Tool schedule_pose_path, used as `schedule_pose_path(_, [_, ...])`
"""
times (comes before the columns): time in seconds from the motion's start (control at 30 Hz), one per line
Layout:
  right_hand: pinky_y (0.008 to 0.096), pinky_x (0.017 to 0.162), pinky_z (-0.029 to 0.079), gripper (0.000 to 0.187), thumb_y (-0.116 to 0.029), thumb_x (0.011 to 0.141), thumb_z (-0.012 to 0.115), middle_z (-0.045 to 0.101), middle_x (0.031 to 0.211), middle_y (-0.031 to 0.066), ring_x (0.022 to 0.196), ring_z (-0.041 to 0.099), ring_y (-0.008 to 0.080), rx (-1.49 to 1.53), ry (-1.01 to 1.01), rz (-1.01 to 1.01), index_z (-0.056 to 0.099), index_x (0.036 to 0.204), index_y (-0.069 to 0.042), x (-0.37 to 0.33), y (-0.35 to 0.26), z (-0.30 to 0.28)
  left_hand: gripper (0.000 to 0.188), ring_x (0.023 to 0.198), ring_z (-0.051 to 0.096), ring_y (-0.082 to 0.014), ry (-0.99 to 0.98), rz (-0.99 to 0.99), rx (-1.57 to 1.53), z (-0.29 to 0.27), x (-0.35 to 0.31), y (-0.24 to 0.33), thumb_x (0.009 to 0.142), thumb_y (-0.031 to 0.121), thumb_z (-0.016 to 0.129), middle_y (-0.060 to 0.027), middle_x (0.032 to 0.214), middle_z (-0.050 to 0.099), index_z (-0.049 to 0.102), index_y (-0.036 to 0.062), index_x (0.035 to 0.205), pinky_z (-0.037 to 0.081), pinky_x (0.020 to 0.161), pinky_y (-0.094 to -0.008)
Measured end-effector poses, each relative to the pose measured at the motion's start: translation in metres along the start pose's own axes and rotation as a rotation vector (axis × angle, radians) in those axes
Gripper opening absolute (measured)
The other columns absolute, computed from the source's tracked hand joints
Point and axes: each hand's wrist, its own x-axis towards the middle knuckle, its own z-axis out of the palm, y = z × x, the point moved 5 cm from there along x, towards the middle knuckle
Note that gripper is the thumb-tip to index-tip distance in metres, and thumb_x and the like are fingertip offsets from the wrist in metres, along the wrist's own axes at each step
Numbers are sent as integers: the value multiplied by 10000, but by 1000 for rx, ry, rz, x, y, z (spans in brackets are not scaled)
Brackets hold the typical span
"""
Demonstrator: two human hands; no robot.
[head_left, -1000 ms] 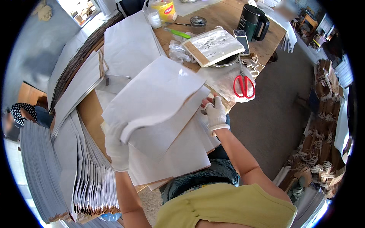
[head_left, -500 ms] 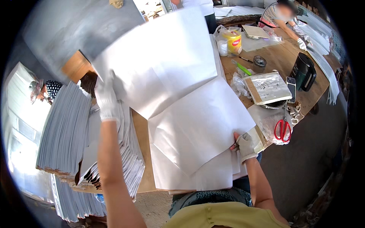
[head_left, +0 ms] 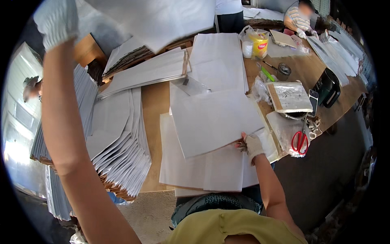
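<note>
Clock positions are read from the centre of the view, 12 at the top.

The left hand (head_left: 57, 22), in a white knitted glove, is raised at 10 o'clock. Its fingers are cut off by the upper edge; whether they are spread, pressed together or pinching cannot be told. A raised white sheet (head_left: 162, 16) extends between 11 and 12 o'clock; its contact with this hand is not visible.

The right hand (head_left: 250, 147), in a glove with bare fingertips, is at 4 o'clock. Its fingers are bent and touch the lower right edge of the upper sheet (head_left: 211, 122); whether they pinch or only press cannot be told. The upper sheet lies at the dial centre, over further white sheets (head_left: 203, 173) at 6 o'clock on the brown bench (head_left: 155, 105).

Between 8 and 9 o'clock, a fanned stack of folded paper (head_left: 118, 122) overhangs the near bench edge. At 3 o'clock, red-handled scissors (head_left: 300, 142) lie on a plastic bag. Between 2 and 3 o'clock are a flat block (head_left: 290, 96) resting on a bowl, a phone (head_left: 313, 99) and a dark jug (head_left: 327, 87). A yellow container (head_left: 258, 44) stands near 1 o'clock.
</note>
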Motion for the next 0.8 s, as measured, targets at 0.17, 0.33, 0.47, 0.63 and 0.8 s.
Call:
schedule_pose_path(0.17, [362, 494, 524, 381, -428, 1016, 631, 712, 770, 128, 537, 661, 237, -248, -89, 185, 647, 1015, -48, -26, -3, -27, 174, 1113, 682, -313, -307, -661, -1721, -58, -218, 151, 959, 0, 545, -207, 1179, 701, 648, -46, 1091, 545, 952, -385])
schedule_pose_path(0.33, [399, 535, 573, 321, -366, 1070, 511, 709, 833, 124, 642, 703, 264, 153, 79, 55, 628, 1061, -68, -37, 11, -79, 383, 1290, 624, -320, -923, -85, -1601, -168, -359, 199, 903, 3, 588, -166, 1349, 670, 687, 36, 1272, 515, 1063, -384])
schedule_pose_path(0.47, [429, 632, 672, 273, -297, 1075, 516, 701, 913, 141, 747, 736, 292, 436, 173, -7, 582, 1089, -33, -60, 26, -143, 409, 1316, 594, -358, -1132, 151, -1383, -223, -460, 224, 883, 31, 587, -146, 1346, 668, 692, 87, 1275, 472, 1120, -452])
schedule_pose_path(0.63, [342, 656, 649, 307, -319, 1026, 633, 711, 965, 108, 784, 736, 217, 262, 169, 26, 614, 1151, -39, -90, 23, -131, 504, 1339, 572, -358, -1271, 45, -1461, -235, -488, 215, 796, -122, 584, -147, 1359, 658, 683, 82, 1246, 449, 1143, -474])
schedule_pose_path(0.8, [267, 576, 564, 295, -285, 1010, 668, 698, 894, 75, 712, 688, 149, -39, 194, -76, 637, 1111, -10, -85, 17, -119, 258, 1157, 674, -381, -1331, -417, -1515, -222, -492, 202, 807, -119, 569, -180, 1125, 741, 729, 45, 927, 527, 1013, -445])
